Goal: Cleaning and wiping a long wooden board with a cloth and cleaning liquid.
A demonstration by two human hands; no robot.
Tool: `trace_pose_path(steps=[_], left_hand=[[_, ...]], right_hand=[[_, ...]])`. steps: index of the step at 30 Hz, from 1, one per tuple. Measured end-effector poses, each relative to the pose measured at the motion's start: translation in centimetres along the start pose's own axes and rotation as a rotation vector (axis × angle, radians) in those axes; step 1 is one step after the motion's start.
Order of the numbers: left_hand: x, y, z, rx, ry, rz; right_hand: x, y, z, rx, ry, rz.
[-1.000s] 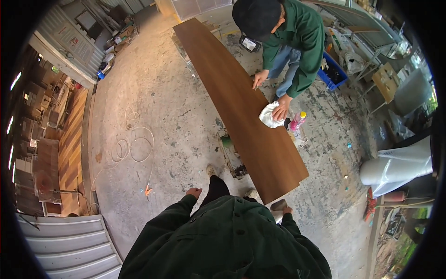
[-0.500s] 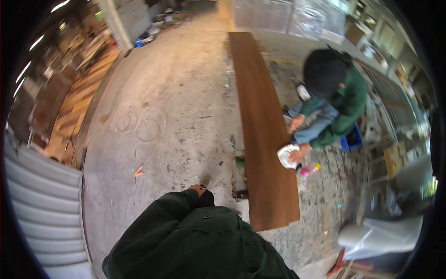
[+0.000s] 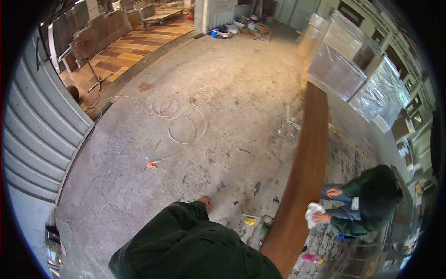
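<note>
My left hand (image 3: 204, 201) shows only in part past the cuff of my dark green sleeve, in front of my body above the concrete floor. Its fingers are mostly hidden, so whether it holds anything cannot be made out. My right hand is out of sight. To the right, a long brown wooden board (image 3: 302, 160) runs away from me, raised off the floor. Across it a co-worker in green crouches, one hand pressing a white cloth (image 3: 314, 214) at the board's right edge. A pink bottle (image 3: 311, 258) with a yellow cap lies beyond that edge.
An orange air blow gun (image 3: 151, 164) lies on the floor, its thin hose (image 3: 183, 130) looped beyond it. Yellow tape or a tool (image 3: 250, 221) sits left of the board. Plastic-wrapped stacks (image 3: 337, 69) stand far right, corrugated metal (image 3: 42, 130) at left, a pedestal fan (image 3: 85, 44) behind.
My view has swung left, so the board and co-worker appear farther right. The co-worker's cloth stays at the board's edge. My left hand remains in front of my body.
</note>
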State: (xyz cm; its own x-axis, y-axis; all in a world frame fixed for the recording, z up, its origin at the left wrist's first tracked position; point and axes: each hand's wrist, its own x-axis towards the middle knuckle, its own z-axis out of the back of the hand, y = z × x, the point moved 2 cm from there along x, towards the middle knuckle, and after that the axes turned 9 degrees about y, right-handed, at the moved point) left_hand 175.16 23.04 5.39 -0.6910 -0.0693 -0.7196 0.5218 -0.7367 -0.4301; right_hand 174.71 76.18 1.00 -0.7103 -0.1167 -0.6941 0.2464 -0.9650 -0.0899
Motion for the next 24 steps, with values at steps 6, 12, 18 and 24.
trace_pose_path(steps=[6, 12, 18, 24], left_hand=[[3.1, 12.3, 11.4, -0.203, -0.309, 0.212], [2.0, 22.1, 14.4, -0.406, -0.450, 0.443], [1.9, 27.2, 8.2, -0.432, -0.402, 0.668], [3.7, 22.7, 7.8, -0.801, -0.235, 0.816]], right_hand=[[10.3, 7.6, 5.2, -0.018, -0.045, -0.018], [18.1, 22.3, 23.0, 0.792, -0.297, 0.103], [27.1, 24.1, 27.1, 0.669, 0.045, 0.018], [41.9, 13.7, 28.1, 0.404, 0.168, 0.147]])
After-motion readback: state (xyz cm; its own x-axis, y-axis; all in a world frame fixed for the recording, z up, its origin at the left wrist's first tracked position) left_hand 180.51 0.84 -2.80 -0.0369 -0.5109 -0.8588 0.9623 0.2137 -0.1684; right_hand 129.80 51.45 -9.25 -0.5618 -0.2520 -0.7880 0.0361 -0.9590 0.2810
